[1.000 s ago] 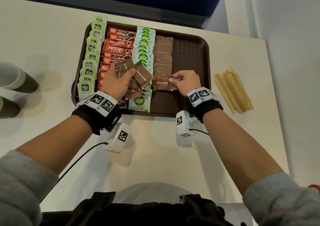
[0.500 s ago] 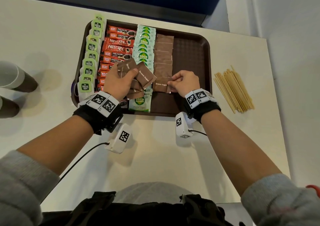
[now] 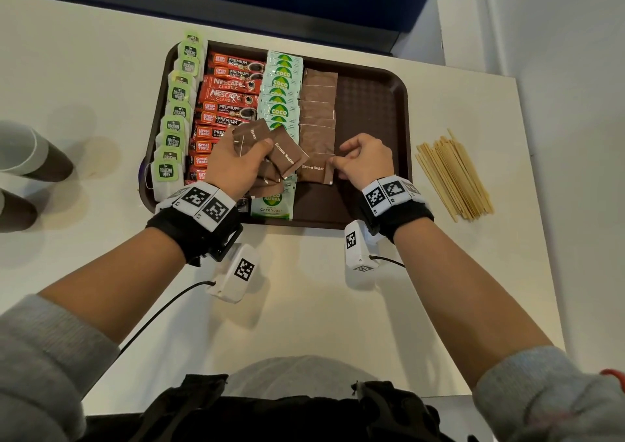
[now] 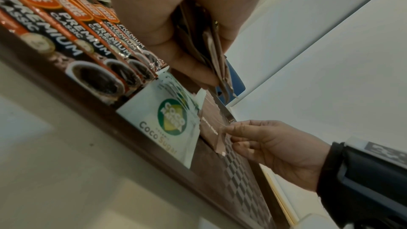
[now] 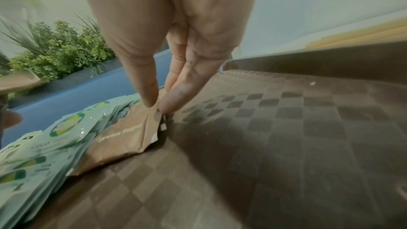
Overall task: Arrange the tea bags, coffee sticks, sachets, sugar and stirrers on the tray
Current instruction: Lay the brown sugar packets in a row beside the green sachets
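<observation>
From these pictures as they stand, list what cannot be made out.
- How many brown sugar sachets the left hand holds: fanned and overlapped in the head view, edge-on and blurred in the left wrist view.
- Nearest coffee sticks: covered by that hand.
- Stirrers: too thin to count.
- Cups: cut off by the left edge.

Brown checkered tray (image 3: 368, 103), green tea bags (image 3: 176, 117), red-orange coffee sticks (image 3: 230, 96), brown sugar sachets (image 3: 318, 113), tan stirrers (image 3: 453, 174)

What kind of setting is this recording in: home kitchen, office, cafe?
Probably an office pantry or a hospitality refreshment station, though that is a guess. A brown serving tray holds rows of single-serve coffee sticks and tea bags; wooden stirrers and paper cups sit on a plain white table.
</observation>
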